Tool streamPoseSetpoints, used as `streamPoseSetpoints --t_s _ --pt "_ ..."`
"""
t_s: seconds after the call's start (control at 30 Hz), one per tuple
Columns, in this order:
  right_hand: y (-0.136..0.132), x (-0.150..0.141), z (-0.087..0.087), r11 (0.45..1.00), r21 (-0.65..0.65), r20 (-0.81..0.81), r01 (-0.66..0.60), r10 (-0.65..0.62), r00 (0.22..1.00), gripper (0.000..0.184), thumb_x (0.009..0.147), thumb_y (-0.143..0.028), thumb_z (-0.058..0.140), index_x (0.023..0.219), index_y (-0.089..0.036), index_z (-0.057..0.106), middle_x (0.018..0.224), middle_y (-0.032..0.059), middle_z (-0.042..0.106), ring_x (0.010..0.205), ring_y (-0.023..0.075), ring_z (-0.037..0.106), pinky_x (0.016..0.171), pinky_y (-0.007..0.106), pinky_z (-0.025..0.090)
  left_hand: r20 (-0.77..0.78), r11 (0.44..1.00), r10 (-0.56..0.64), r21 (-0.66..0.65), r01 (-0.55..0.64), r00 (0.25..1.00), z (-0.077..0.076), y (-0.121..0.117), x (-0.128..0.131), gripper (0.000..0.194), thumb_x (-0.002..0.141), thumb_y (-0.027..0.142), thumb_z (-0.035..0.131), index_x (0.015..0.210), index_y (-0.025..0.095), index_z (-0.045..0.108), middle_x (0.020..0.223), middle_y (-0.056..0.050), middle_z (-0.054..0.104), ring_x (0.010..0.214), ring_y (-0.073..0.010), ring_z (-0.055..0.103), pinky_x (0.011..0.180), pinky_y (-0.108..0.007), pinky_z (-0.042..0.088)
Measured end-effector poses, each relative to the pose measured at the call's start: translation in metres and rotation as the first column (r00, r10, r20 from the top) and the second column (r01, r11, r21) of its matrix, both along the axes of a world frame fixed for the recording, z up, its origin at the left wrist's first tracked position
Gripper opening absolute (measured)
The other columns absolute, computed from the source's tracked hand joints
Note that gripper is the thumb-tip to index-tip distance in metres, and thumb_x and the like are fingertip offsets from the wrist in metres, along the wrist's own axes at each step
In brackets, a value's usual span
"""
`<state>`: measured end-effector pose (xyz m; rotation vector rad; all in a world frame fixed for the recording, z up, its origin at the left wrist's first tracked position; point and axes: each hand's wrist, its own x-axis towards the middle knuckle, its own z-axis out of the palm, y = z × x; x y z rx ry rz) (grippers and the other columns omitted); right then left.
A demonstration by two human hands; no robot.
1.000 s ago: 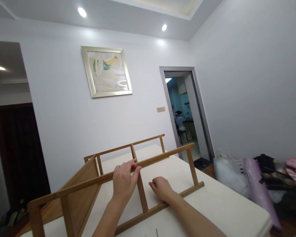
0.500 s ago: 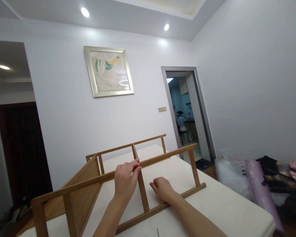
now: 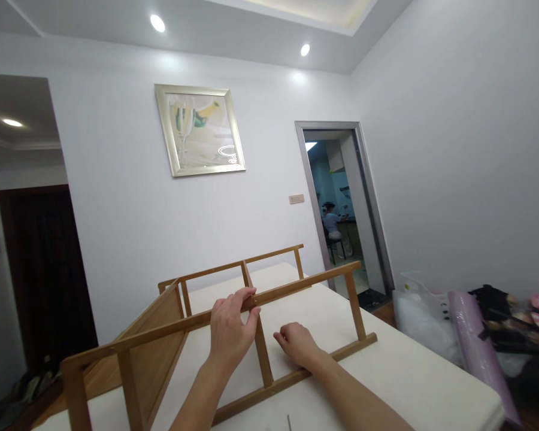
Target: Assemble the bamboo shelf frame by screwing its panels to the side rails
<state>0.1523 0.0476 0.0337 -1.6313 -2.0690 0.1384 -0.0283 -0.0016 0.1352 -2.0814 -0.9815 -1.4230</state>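
A wooden frame (image 3: pixel 305 280) of rails and crossbars, like part of a shelf or rack, stands on a white table (image 3: pixel 413 365). My left hand (image 3: pixel 231 323) is at the joint of its upper rail and middle crossbar, fingers curled over the rail and thumb on the near side. A small light spot, perhaps a screw or hole, shows by the fingertips. Behind the lower rail, my right hand (image 3: pixel 296 344) is closed, thumb against the fingers, its wrist over that rail. Whatever it may hold is hidden. A wooden panel (image 3: pixel 157 335) joins the frame on the left.
At the bottom edge, a thin dark rod (image 3: pixel 289 422) is partly visible on the table. To the right lie a purple roll (image 3: pixel 474 341), clear plastic wrapping (image 3: pixel 424 314) and dark bags. Beyond the doorway (image 3: pixel 336 209), a person sits at a counter.
My left thumb has moved slightly down, away from the fingertips, uncovering the joint. My right hand stays closed in nearly the same place. The view has shifted very slightly.
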Motion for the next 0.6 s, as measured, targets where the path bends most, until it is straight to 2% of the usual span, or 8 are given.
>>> streamPoseSetpoints --t_s 0.1,0.3,0.4,0.47,0.6 --pt "0.0 -0.0003 -0.0003 1.0 0.001 -0.002 -0.005 0.005 1.0 0.04 0.093 -0.041 0.041 0.083 -0.017 0.071 0.084 0.0109 0.071 0.08 0.0205 0.063 0.068 0.026 0.037 0.031 1.0 -0.003 -0.011 0.003 1.0 -0.0004 0.0009 0.001 0.021 0.082 0.023 0.059 0.102 0.025 0.056 0.098 -0.003 0.072 0.081 -0.0216 0.066 0.078 -0.038 0.041" --pt "0.001 0.0001 -0.0016 1.0 0.008 -0.008 -0.013 0.013 1.0 0.04 0.093 -0.041 0.041 0.08 -0.018 0.07 0.082 0.0107 0.071 0.078 0.0208 0.063 0.067 0.027 0.036 0.007 1.0 0.028 0.012 -0.028 1.0 -0.0009 0.0027 0.0008 0.016 0.083 0.026 0.06 0.099 0.024 0.06 0.081 0.0 0.072 0.073 -0.0194 0.065 0.073 -0.035 0.039" --pt "0.0015 0.0002 -0.0016 1.0 0.007 -0.013 -0.017 0.017 1.0 0.039 0.093 -0.041 0.042 0.079 -0.018 0.07 0.08 0.0102 0.071 0.077 0.0202 0.063 0.067 0.026 0.036 0.009 1.0 0.015 0.015 -0.015 1.0 -0.0008 0.0027 0.0007 0.002 0.085 0.025 0.059 0.085 0.023 0.06 0.089 -0.001 0.074 0.077 -0.0192 0.066 0.073 -0.035 0.039" --pt "0.0016 0.0 -0.0015 1.0 0.007 -0.021 -0.019 0.02 1.0 0.038 0.093 -0.041 0.043 0.078 -0.018 0.069 0.08 0.0103 0.07 0.076 0.0201 0.063 0.067 0.026 0.036 0.012 1.0 0.006 0.016 -0.006 1.0 -0.0004 0.0025 0.001 0.009 0.085 0.024 0.058 0.076 0.023 0.058 0.094 -0.002 0.074 0.08 -0.0194 0.066 0.074 -0.035 0.039" --pt "0.0012 -0.0004 -0.0017 1.0 0.005 -0.057 -0.027 0.027 0.998 0.037 0.092 -0.041 0.045 0.076 -0.017 0.068 0.079 0.0102 0.07 0.077 0.0201 0.062 0.067 0.026 0.036 0.032 1.0 0.004 0.024 -0.005 0.999 0.0003 0.0026 0.0018 0.003 0.085 0.025 0.058 0.085 0.023 0.059 0.093 -0.003 0.074 0.077 -0.0199 0.066 0.074 -0.036 0.039"
